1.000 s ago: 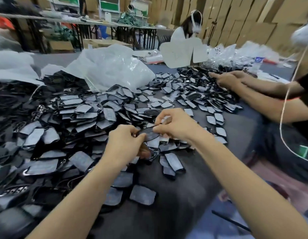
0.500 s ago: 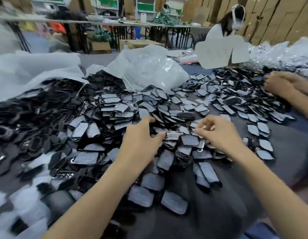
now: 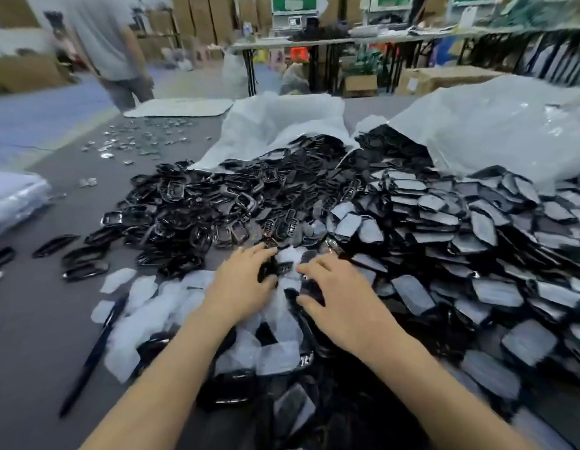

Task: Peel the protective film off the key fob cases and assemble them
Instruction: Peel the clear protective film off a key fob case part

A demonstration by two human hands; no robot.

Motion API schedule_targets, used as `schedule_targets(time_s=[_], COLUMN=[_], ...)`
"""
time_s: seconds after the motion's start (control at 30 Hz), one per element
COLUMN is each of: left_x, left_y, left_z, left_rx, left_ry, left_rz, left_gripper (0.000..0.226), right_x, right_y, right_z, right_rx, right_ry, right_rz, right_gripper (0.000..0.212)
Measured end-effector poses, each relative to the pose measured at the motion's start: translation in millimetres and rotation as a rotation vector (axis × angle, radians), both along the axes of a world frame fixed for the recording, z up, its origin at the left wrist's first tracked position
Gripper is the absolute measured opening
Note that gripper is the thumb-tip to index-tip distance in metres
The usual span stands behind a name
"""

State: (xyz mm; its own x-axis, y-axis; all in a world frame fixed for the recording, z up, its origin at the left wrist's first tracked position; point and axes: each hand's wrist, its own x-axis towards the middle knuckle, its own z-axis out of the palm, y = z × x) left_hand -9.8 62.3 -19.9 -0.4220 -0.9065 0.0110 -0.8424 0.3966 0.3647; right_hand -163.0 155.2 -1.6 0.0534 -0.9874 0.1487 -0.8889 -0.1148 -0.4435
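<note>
**Hands down in the heap of key fob case parts, grip unclear**

Head view: the grey desk (image 3: pixel 38 319) carries the task's parts in heaps. A pile of black case frames (image 3: pixel 201 216) lies ahead and to the left, spilling from white plastic bags (image 3: pixel 282 125). A broad spread of film-covered case plates (image 3: pixel 444 222) fills the right side. Peeled film pieces (image 3: pixel 146 306), pale and limp, are scattered just in front of and under the forearms.

The case parts are judged to be light, stiff moulded plastic with a glossy, slippery face. They are best taken by the edges, so that the face is left free and a film corner can be lifted with a nail. The film itself is judged thin, soft and clingy.

The left hand (image 3: pixel 243 284) is laid on the near edge of the heap, its fingers (image 3: pixel 266 253) gently curved over a dark case part (image 3: pixel 269 271). Whether that part is pinched cannot be told through the blur. The right hand (image 3: pixel 340 297) lies just beside it, fingers slightly spread, with thumb and forefinger either side of another dark piece. It cannot be told whether this piece is gripped or only touched.
</note>
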Motion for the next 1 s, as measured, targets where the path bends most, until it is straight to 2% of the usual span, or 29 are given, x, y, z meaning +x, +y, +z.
schedule_targets(time_s=[0.13, 0.2, 0.27, 0.37, 0.47, 0.6, 0.83, 0.93, 1.0], left_x=[-2, -5, -7, -3, 1, 0, -5, -6, -6], left_y=[2, 3, 8, 20, 23, 34, 41, 45, 46], left_z=[-3, -1, -3, -7, -10, -5, -4, 2, 6], left_rx=[-0.121, -0.17, -0.224, -0.298, -0.316, -0.283, -0.167, -0.061, -0.012], left_ry=[0.144, 0.123, 0.117, 0.214, 0.262, 0.453, 0.584, 0.665, 0.675], left_rz=[0.064, 0.093, 0.105, 0.088, 0.042, 0.022, -0.076, -0.142, -0.167], left_gripper=[0.028, 0.021, 0.018, 0.01, 0.009, 0.011, 0.007, 0.007, 0.008], right_x=[1, 1, 1, -2, -3, -3, -4, -1, -3], right_y=[4, 7, 8, 5, 4, 6, 5, 6, 6], right_z=[-14, -16, -16, -18, -18, -18, -20, -18, -16], right_rx=[-0.044, -0.076, -0.086, -0.068, -0.072, -0.066, -0.159, -0.286, -0.258], right_ry=[0.155, 0.175, 0.164, 0.162, 0.151, 0.117, -0.145, -0.432, -0.723], right_rz=[0.045, 0.036, 0.022, -0.003, -0.024, -0.022, -0.067, -0.141, -0.15], right_gripper=[0.033, 0.031, 0.035, 0.042, 0.034, 0.032, 0.03, 0.008, 0.012])
